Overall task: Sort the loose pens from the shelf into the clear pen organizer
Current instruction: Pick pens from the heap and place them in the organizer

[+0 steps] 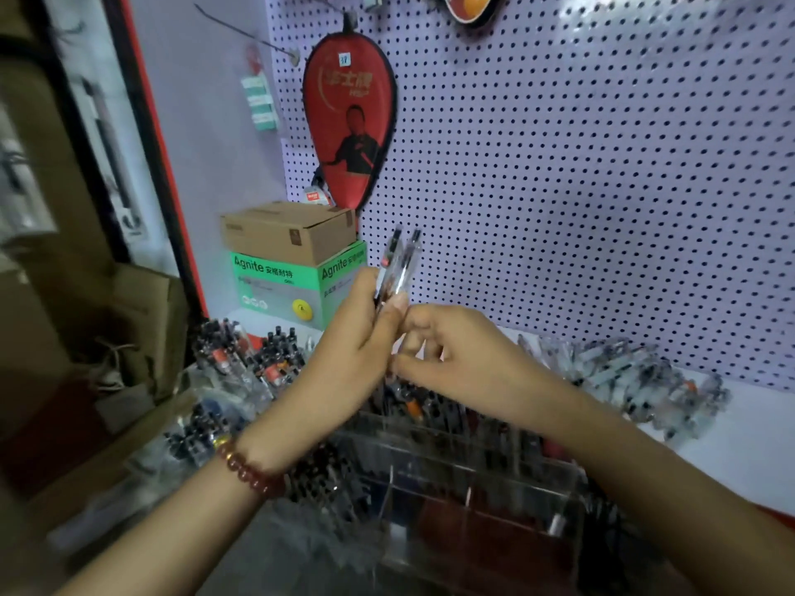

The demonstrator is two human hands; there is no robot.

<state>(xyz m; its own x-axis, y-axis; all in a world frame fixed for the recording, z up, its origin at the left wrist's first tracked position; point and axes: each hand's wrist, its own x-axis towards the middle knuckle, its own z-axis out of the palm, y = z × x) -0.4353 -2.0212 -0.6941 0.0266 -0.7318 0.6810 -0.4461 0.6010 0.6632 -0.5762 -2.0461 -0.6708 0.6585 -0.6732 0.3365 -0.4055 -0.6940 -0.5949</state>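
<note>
The left hand (350, 337) has its fingers curled tight round two clear pens (398, 268), which stick up above its fingertips. The right hand (456, 354) pinches their lower ends, its fingers narrowly bent. Below both hands, the clear pen organizer (494, 468) holds dark pens in its rear compartments.

Two clear pens (407, 263) stand nearly upright (lower ends hidden) above the partly filled clear organizer (522, 471).
</note>
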